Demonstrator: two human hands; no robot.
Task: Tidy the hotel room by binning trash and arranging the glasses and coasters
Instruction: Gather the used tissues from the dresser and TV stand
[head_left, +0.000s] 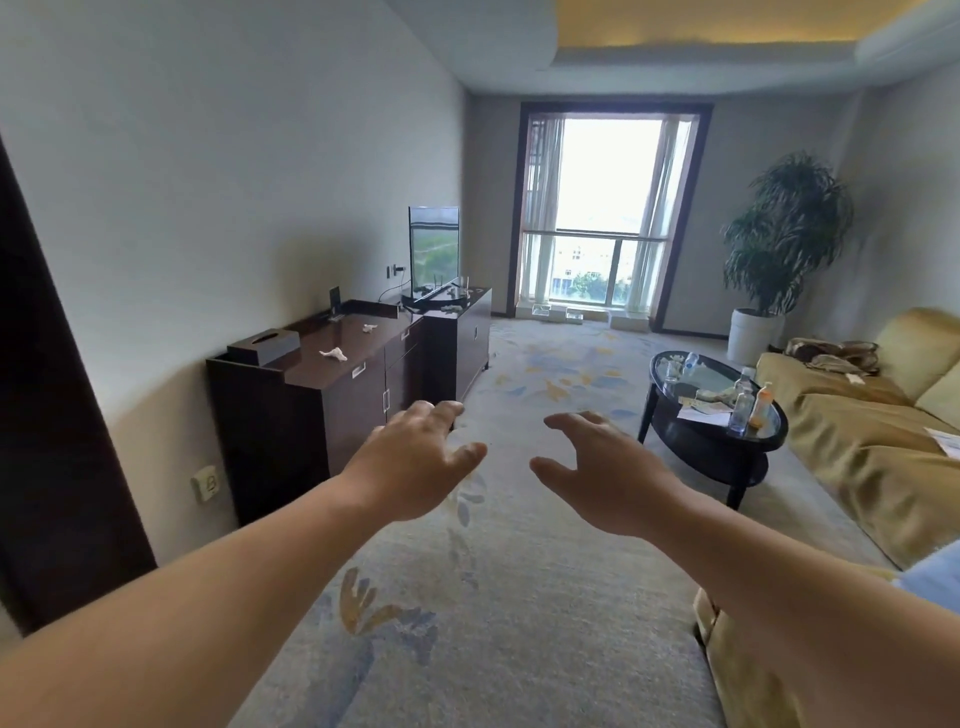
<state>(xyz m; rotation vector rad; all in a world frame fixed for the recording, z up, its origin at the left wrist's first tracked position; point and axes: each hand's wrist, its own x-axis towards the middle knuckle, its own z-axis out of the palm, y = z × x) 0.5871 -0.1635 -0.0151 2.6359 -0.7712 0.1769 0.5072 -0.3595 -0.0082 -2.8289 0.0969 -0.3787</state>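
Glass table (714, 375), bottles (740, 410), tissues (333, 354) on cabinet (353, 410), left hand (415, 462), right hand (613, 473), grip apart

**Furniture and fittings around the hands**

A dark wooden sideboard (311, 415) stands against the wall just left of the left hand (415, 462), with a dark tissue box (264, 345) on its near end. Farther along the wall, beyond that hand, a flat television (434, 249) stands upright. Lower and to the left of the same hand, a pale socket plate (208, 483) sits on the wall beside a dark door frame (52, 415). Straight ahead, past both hands, a tall window (608, 208) with sheer curtains lets in daylight. To the right of the right hand (613, 473) stands an oval glass-topped coffee table (727, 460), with a tan sofa (857, 431) farther right. A leafy plant (789, 228) in a white pot (753, 335) rises in the far right corner. Patterned carpet (493, 597) spreads beneath both hands.
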